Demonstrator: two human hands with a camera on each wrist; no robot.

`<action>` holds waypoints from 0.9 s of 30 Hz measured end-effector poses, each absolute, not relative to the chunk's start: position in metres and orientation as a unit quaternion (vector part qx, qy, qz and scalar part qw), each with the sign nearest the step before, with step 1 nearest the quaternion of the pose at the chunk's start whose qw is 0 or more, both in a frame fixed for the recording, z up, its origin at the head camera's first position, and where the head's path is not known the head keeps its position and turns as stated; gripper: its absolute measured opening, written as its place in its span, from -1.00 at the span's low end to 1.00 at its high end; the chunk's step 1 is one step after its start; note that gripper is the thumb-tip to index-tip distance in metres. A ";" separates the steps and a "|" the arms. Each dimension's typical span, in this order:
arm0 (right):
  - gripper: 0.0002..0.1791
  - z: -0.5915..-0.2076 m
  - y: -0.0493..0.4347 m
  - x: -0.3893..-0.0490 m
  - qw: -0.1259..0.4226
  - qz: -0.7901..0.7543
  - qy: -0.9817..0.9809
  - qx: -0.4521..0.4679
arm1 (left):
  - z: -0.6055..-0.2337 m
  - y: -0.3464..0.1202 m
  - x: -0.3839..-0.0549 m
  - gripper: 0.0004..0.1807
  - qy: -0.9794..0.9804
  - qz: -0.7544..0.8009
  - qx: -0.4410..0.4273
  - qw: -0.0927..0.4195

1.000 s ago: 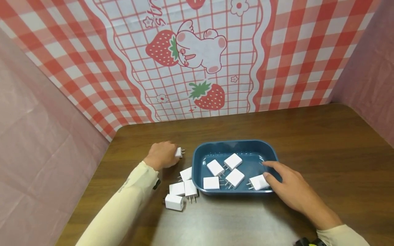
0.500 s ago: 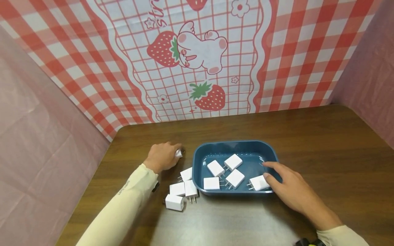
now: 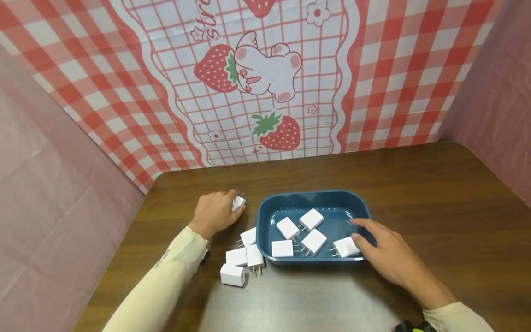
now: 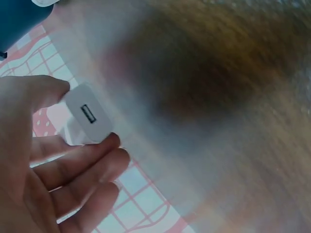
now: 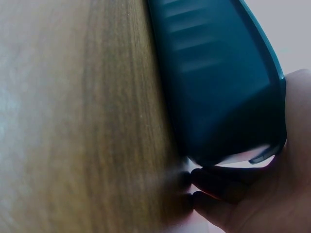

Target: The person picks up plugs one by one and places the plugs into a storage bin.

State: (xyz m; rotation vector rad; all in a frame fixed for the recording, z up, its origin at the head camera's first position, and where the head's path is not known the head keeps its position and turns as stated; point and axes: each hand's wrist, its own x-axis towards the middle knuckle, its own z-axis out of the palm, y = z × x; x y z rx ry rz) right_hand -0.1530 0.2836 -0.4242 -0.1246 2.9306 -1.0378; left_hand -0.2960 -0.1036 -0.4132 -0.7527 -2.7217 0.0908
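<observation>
Just turned the plug point(image 3: 238, 203), pinched in the left hand point(image 3: 215, 211) left of the tray point(image 3: 307, 198), from pointing right to pointing at the far edge of the desk point(image 3: 435, 198), apparently realigning rather than releasing it, while resting the loose-fingered right hand point(image 3: 386, 256) on the right rim.

brown wood-grain table point(image 3: 415, 203), red-and-white strawberry cloth point(image 3: 269, 87) behind it, pink drapes point(image 3: 54, 184) both sides

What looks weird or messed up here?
The cloth at the back: its white animal lies sideways and its letters run upward, as if hung turned. The loose chargers lie every which way, in and beside the tray, but none looks broken.
</observation>
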 end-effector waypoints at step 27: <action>-0.41 -0.424 0.283 -0.154 0.025 -0.332 0.942 -0.034 | -0.403 -0.103 -0.296 -0.53 -0.931 -0.054 -0.269 0.240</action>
